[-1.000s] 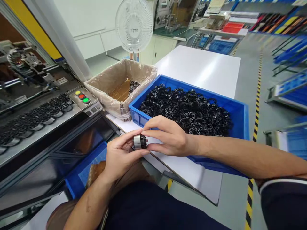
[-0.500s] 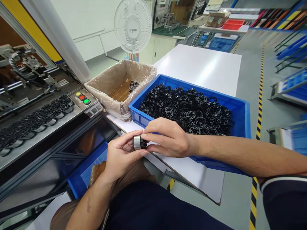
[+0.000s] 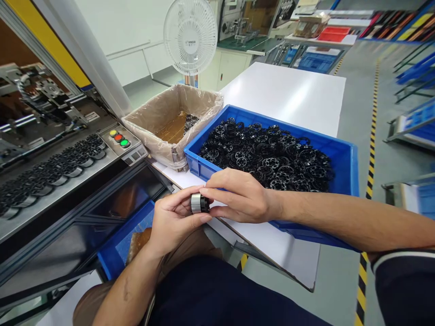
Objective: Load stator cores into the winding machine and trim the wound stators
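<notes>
Between my two hands is a small ring-shaped part (image 3: 196,203), a silvery metal band with a black toothed piece on its right side. My left hand (image 3: 173,219) grips the metal band from the left, thumb below and fingers above. From the right, my right hand (image 3: 238,197) pinches the black side with its fingertips. Just beyond my right hand stands a blue bin (image 3: 350,167) heaped with black slotted rings (image 3: 268,158). Similar black-and-metal parts (image 3: 57,174) stand in rows on the machine's ledge at the left.
A plastic-lined box (image 3: 152,113) with a few black rings stands beside the blue bin on a white table (image 3: 288,86). Left of it is a button panel (image 3: 124,144) on the machine. Behind stands a white fan (image 3: 190,40). Another blue bin (image 3: 105,265) sits low at left.
The view has shifted slightly, so the surroundings appear a little further right. Both hands keep their hold on the part, which has turned slightly; a seam now shows on its metal band.
</notes>
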Demonstrator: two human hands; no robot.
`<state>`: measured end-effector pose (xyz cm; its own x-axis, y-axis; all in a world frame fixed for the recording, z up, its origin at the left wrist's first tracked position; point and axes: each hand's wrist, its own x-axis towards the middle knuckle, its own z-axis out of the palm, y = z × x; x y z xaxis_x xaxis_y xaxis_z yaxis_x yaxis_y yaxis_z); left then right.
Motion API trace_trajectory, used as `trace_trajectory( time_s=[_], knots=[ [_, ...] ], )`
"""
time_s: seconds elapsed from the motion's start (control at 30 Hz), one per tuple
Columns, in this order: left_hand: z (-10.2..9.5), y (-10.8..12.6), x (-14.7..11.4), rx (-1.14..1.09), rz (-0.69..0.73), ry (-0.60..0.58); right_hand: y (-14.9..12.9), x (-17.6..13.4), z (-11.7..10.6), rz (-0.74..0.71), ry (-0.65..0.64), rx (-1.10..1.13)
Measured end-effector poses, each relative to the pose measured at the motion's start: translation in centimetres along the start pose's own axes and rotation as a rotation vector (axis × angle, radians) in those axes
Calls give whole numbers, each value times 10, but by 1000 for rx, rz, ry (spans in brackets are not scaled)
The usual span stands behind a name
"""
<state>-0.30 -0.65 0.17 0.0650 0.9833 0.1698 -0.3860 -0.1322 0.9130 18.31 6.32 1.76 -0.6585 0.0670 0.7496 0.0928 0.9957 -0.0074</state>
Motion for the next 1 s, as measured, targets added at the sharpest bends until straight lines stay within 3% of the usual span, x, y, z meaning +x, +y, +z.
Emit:
trace_trajectory(
  time_s=[0.4, 0.63, 0.83, 1.0],
  knots=[
    [-2, 0, -4, 31, -65, 28, 1, 4, -7, -120, 10, -70],
    [-7, -3, -8, 86, -109, 17, -7, 6, -6, -92, -24, -39],
    [-7, -7, -8, 82, -58, -57, -6, 2, -2, -28, -6, -30],
    [-10, -16, -13, 253, -35, -116, -1, -1, 0, 18, -12, 26]
  ],
)
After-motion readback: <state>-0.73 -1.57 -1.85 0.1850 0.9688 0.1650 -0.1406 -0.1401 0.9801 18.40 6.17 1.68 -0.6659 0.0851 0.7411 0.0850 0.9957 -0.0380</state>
